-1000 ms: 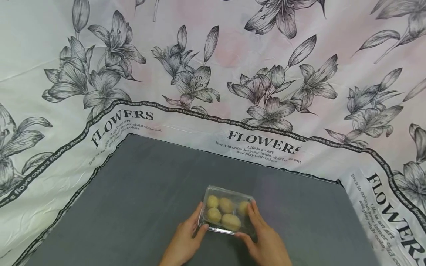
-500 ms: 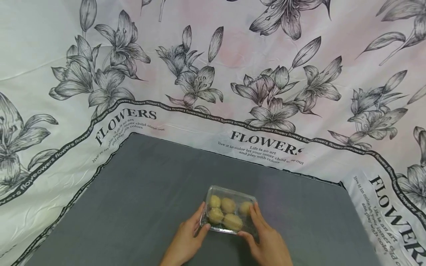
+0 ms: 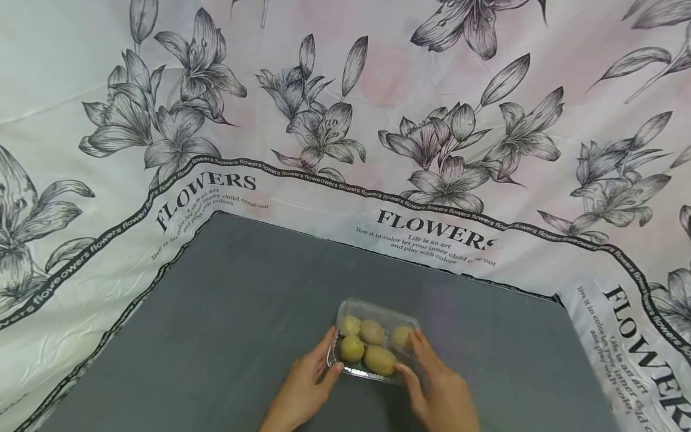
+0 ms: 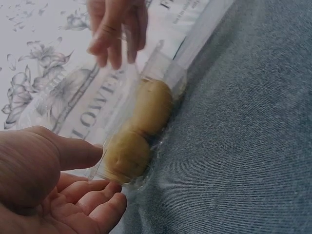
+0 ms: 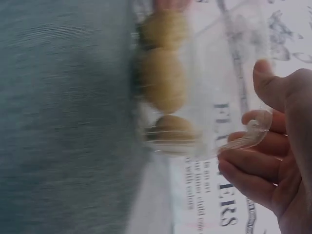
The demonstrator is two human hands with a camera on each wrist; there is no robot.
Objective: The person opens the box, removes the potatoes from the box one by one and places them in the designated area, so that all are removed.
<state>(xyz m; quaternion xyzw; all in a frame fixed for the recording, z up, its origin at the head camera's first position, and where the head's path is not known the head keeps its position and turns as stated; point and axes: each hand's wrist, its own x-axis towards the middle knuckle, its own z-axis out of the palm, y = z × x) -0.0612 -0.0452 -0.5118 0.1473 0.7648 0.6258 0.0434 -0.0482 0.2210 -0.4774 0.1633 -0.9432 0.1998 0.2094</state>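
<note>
A clear plastic container (image 3: 367, 376) with several potatoes (image 3: 379, 360) inside sits on the grey tabletop. My left hand (image 3: 303, 383) grips its left side, thumb at the near left corner. In the left wrist view my left hand (image 4: 53, 180) has thumb and fingers at the box's end, beside a potato (image 4: 127, 155). My right hand (image 3: 441, 384) is at the container's right side. In the right wrist view my right hand (image 5: 278, 141) pinches the edge of the transparent lid (image 5: 251, 134), which stands raised above the potatoes (image 5: 165, 80).
The grey tabletop (image 3: 259, 288) stretches around the container to its left, right and far side. A white cloth (image 3: 335, 201) printed with flowers and lettering hangs along the back and both sides of the table.
My right hand has moved slightly up and right, and the lid's near edge has lifted from the container. The near potatoes show more clearly. My left hand has kept its place on the container.
</note>
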